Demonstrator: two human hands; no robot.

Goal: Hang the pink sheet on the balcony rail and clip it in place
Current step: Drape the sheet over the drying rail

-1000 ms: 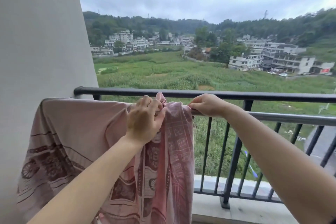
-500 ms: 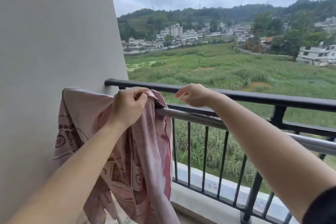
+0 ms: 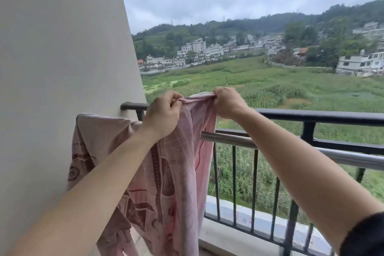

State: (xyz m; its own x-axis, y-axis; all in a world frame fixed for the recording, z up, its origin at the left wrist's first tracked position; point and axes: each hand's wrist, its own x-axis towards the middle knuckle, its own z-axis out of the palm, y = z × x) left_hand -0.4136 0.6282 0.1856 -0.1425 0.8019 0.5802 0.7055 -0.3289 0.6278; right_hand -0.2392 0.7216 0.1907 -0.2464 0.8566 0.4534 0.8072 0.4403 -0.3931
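Observation:
The pink sheet (image 3: 174, 168), patterned in dark red, drapes over the silver inner rail (image 3: 270, 145) at the left end beside the wall. Both hands hold a bunched top edge of it lifted above the black balcony rail (image 3: 311, 115). My left hand (image 3: 164, 112) pinches the edge on the left, my right hand (image 3: 227, 102) grips it just to the right, with a short taut span of cloth between them. The rest of the sheet hangs down towards the floor. No clip is in view.
A plain white wall (image 3: 62, 58) closes the left side, touching the sheet's left part. Black vertical bars (image 3: 254, 191) run under the rails above a concrete ledge (image 3: 259, 220). Beyond lie a green field and distant buildings.
My right hand has left the rail and taken hold of the sheet's edge next to my left hand. Both hands have raised the edge above the black rail. The view has turned left.

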